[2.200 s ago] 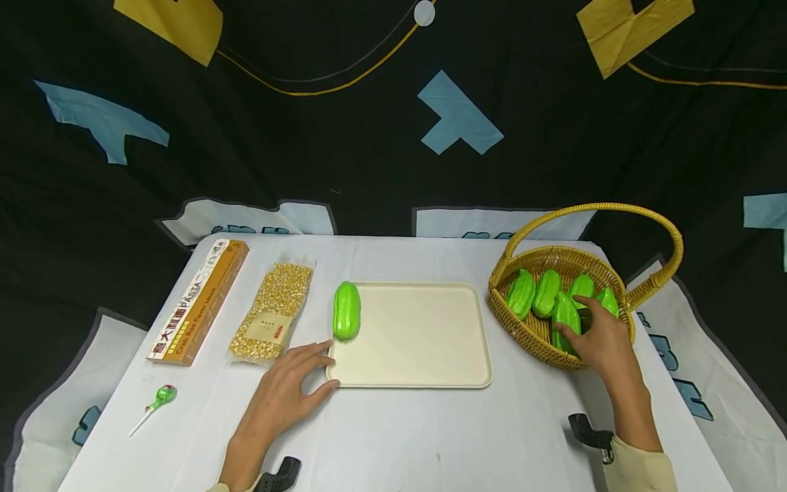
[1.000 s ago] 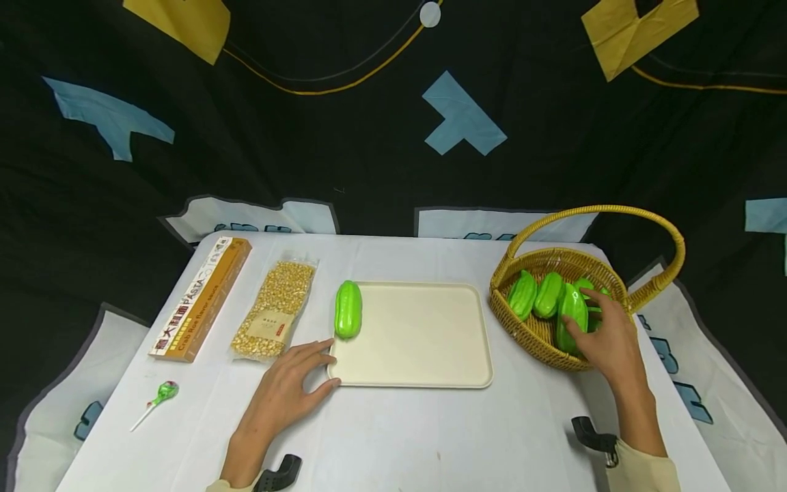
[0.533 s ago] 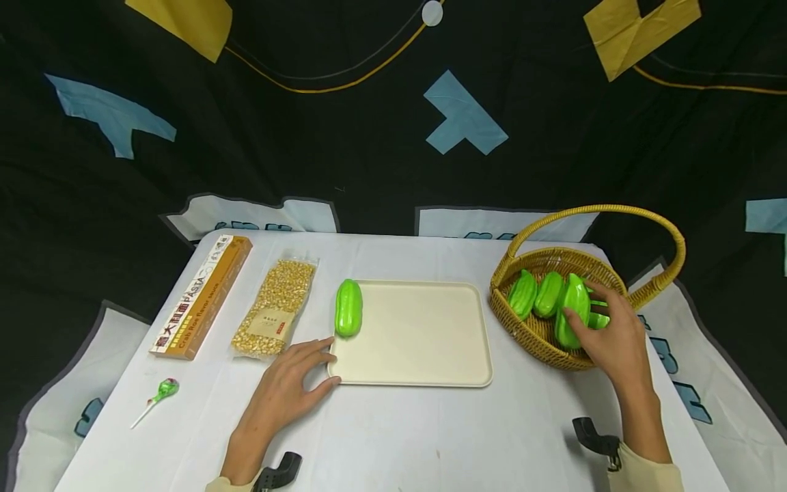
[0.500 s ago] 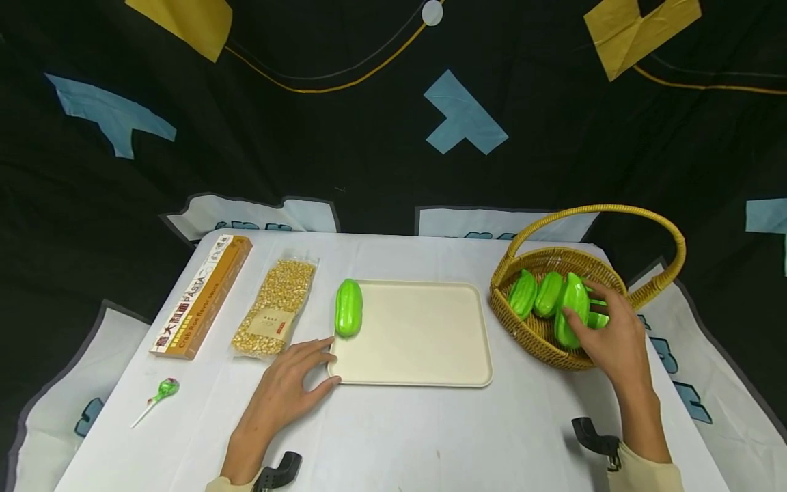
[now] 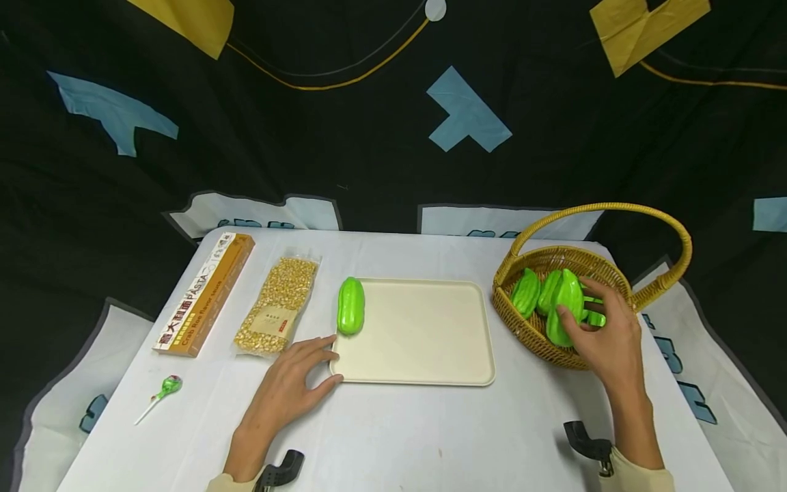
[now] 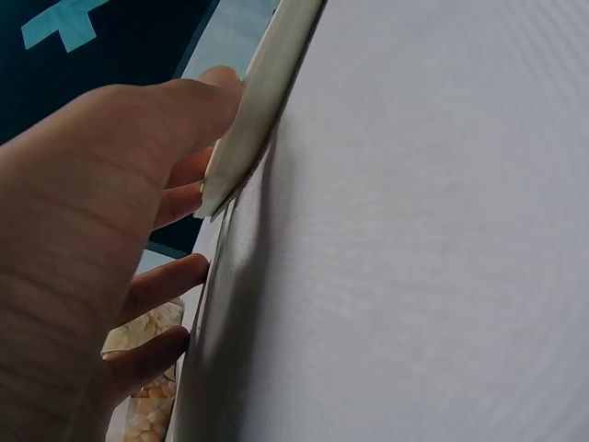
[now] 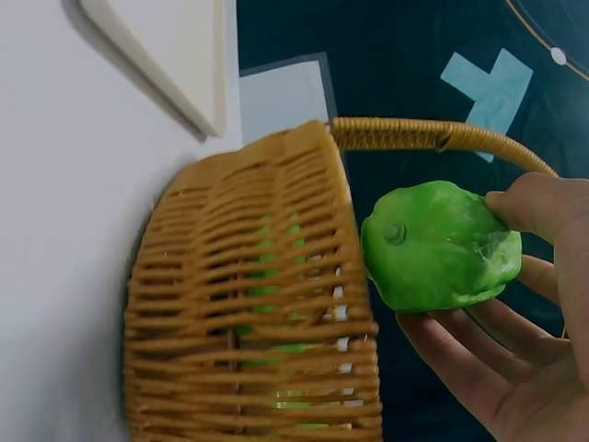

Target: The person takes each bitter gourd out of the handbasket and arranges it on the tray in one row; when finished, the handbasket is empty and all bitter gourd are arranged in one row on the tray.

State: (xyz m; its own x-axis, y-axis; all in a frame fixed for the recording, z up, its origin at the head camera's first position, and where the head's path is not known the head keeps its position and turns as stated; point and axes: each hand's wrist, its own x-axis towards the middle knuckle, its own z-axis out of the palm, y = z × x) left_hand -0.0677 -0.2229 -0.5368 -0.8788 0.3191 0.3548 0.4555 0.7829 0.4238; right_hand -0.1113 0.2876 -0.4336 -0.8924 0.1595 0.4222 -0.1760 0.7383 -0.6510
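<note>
My right hand (image 5: 607,333) holds a glossy green ridged gourd (image 5: 565,307), thumb on one side and fingers on the other. In the right wrist view this gourd (image 7: 442,247) is at the rim of the wicker basket (image 7: 248,304), with the thumb above it and the fingers below. Several similar gourds (image 5: 526,292) lie in the basket, partly hidden by the hand. My left hand (image 5: 285,383) rests at the near left corner of the cream tray (image 5: 418,335), fingers spread, thumb and fingertips touching its edge. Another green gourd (image 5: 351,306) lies along the tray's left side.
Left of the tray lie a bag of corn kernels (image 5: 279,301), a pasta box (image 5: 205,294) and a lollipop (image 5: 164,389) on the white table (image 5: 430,437). The basket's tall handle (image 5: 615,207) arches over its right side. A dark cloth (image 5: 307,150) hangs behind.
My right hand has taken hold of one gourd among those in the basket, raised it and shifted it slightly left. My left hand has stayed at the tray corner.
</note>
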